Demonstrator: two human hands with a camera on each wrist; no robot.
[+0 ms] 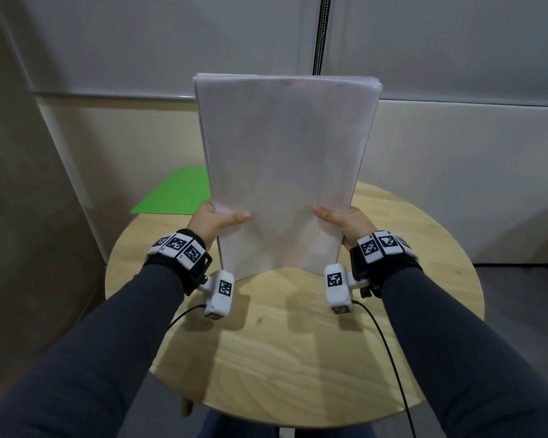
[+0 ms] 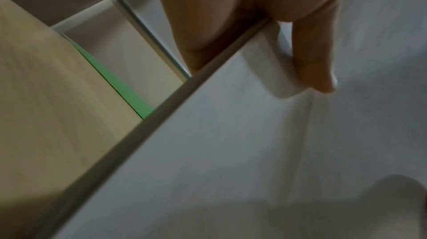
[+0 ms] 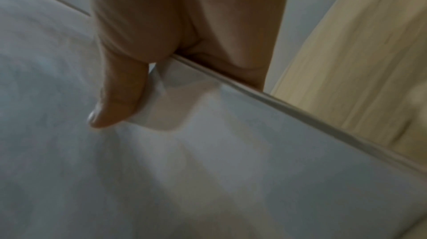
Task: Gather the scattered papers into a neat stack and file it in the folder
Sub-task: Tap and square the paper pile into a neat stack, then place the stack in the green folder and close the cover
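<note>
A stack of white papers (image 1: 282, 172) stands upright on its short edge on the round wooden table (image 1: 298, 358). My left hand (image 1: 217, 221) grips the stack's lower left side, thumb on the front face and fingers hidden behind. My right hand (image 1: 340, 221) grips the lower right side the same way. In the left wrist view the thumb of my left hand (image 2: 314, 63) presses on the stack of papers (image 2: 231, 151). The right wrist view shows my right hand (image 3: 120, 96) with its thumb on the stack of papers (image 3: 208, 169). A green folder (image 1: 174, 192) lies flat behind the stack at the table's far left; the folder (image 2: 120, 85) shows as a green strip.
The table stands close to a white wall panel (image 1: 456, 169) behind and a beige wall (image 1: 29, 184) on the left. Black cables (image 1: 389, 358) run from the wrist cameras over the table's near right side.
</note>
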